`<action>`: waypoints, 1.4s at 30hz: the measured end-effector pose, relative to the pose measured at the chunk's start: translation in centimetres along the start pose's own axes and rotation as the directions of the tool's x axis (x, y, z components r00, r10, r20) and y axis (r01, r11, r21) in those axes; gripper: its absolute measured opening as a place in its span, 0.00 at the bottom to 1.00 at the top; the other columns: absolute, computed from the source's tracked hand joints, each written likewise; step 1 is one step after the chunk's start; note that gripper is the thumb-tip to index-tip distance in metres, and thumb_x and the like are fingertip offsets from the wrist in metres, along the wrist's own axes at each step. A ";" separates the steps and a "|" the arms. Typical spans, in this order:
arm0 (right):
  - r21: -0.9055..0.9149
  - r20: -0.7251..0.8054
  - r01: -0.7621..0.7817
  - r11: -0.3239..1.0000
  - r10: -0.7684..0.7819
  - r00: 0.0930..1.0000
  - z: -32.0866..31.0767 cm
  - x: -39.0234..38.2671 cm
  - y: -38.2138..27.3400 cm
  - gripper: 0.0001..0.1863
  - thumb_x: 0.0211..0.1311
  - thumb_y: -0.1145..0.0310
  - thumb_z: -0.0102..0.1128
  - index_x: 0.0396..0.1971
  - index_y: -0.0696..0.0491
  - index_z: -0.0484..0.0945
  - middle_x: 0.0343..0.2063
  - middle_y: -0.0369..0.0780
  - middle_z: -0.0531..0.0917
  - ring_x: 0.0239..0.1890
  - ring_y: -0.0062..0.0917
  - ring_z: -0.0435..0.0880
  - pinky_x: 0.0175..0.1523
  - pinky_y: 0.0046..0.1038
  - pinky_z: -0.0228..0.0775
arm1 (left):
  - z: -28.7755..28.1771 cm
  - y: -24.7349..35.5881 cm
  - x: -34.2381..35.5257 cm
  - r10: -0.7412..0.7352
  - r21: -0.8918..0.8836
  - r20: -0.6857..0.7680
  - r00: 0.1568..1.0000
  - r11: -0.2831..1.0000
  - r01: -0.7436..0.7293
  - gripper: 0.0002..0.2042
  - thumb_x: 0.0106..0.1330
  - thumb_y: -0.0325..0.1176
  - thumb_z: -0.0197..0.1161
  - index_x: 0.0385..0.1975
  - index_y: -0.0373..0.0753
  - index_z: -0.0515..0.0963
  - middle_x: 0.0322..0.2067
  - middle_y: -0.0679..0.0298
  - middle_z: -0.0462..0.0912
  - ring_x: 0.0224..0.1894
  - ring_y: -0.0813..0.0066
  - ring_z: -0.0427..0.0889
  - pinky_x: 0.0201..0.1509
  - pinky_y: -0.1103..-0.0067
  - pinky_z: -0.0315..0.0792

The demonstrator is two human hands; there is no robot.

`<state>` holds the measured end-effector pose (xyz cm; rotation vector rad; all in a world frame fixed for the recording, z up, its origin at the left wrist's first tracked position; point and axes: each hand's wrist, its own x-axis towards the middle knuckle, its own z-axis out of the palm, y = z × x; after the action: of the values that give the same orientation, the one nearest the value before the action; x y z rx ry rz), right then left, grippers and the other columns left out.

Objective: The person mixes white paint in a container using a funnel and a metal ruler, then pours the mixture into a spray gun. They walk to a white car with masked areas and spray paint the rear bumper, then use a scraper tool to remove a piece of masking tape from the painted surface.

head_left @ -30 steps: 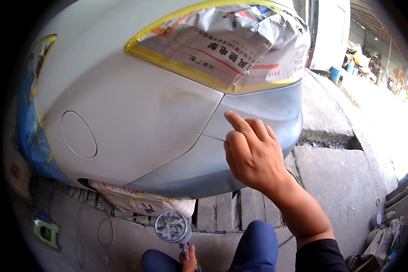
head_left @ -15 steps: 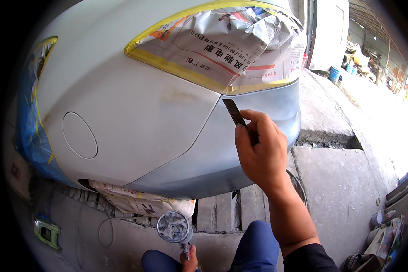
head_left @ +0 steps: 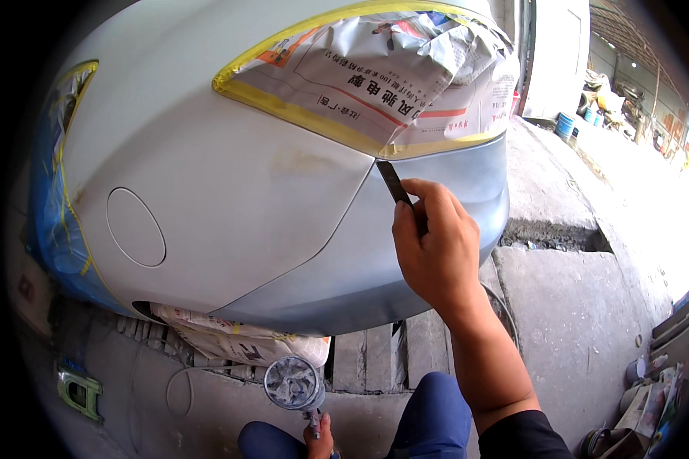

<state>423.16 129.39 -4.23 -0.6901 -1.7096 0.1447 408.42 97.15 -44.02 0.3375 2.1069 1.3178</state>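
My right hand (head_left: 440, 241) is closed in a pinch on a thin dark flat strip (head_left: 391, 180) with a slanted end, like a knife blade. Its tip is by the corner where a panel seam meets the yellow masking tape (head_left: 298, 122); whether it touches cannot be made out. Low in the view, my left hand (head_left: 320, 440) grips a spray gun (head_left: 295, 384) with a round cup, over my knees. Before me is a car body, with a white panel (head_left: 230, 199) and a blue-grey bumper section (head_left: 360, 283). Newspaper (head_left: 375, 84) bordered by tape covers a light-shaped area.
Blue plastic sheeting (head_left: 57, 229) covers the car's left side. More paper (head_left: 237, 336) hangs below the bumper. A hose (head_left: 180, 390) and a green-edged part (head_left: 79, 392) lie on the concrete floor. Blue buckets (head_left: 565, 125) and clutter stand at far right.
My right hand has shifted slightly up and left, bringing the strip's tip closer to the seam corner. My left hand and the spray gun have hardly moved.
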 end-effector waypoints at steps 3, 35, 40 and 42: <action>-0.002 -0.011 0.003 1.000 -0.003 1.000 0.1 0.0 0.0 0.10 0.52 0.76 0.56 0.36 0.57 0.74 0.27 0.44 0.79 0.21 0.37 0.78 0.27 0.32 0.70 | 0.0 0.3 -0.2 -0.009 -0.016 0.002 1.000 1.000 0.009 0.17 0.62 0.43 0.61 0.17 0.40 0.69 0.13 0.70 0.68 0.15 0.81 0.66 0.15 0.80 0.61; 0.365 0.805 -0.845 0.392 0.324 0.498 0.4 -22.0 -0.9 0.13 0.61 0.73 0.57 0.45 0.60 0.73 0.22 0.35 0.76 0.26 0.16 0.75 0.33 0.19 0.68 | -1.6 8.7 -2.6 0.057 -0.201 0.019 0.998 0.978 -0.052 0.09 0.61 0.33 0.63 0.24 0.36 0.74 0.21 0.70 0.72 0.25 0.81 0.69 0.26 0.77 0.63; 0.298 0.872 -0.862 0.410 0.251 0.421 0.7 -25.2 -1.9 0.13 0.61 0.72 0.58 0.45 0.59 0.73 0.22 0.36 0.76 0.25 0.17 0.74 0.32 0.21 0.68 | -1.8 14.2 -4.0 0.039 -0.368 0.086 0.996 0.930 -0.004 0.08 0.63 0.35 0.61 0.33 0.38 0.74 0.21 0.71 0.71 0.23 0.84 0.68 0.26 0.85 0.61; 0.276 0.890 -0.839 0.468 0.206 0.408 0.9 -25.8 -2.2 0.13 0.61 0.72 0.58 0.45 0.59 0.73 0.23 0.36 0.76 0.25 0.17 0.75 0.33 0.21 0.68 | -1.7 15.4 -4.6 0.035 -0.426 0.095 0.995 0.905 0.009 0.09 0.64 0.36 0.60 0.34 0.38 0.74 0.21 0.71 0.72 0.24 0.84 0.69 0.28 0.86 0.61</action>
<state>424.07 114.57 -25.47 -0.6210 -1.8553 1.8164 409.28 100.84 -28.28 0.2236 1.6757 1.6852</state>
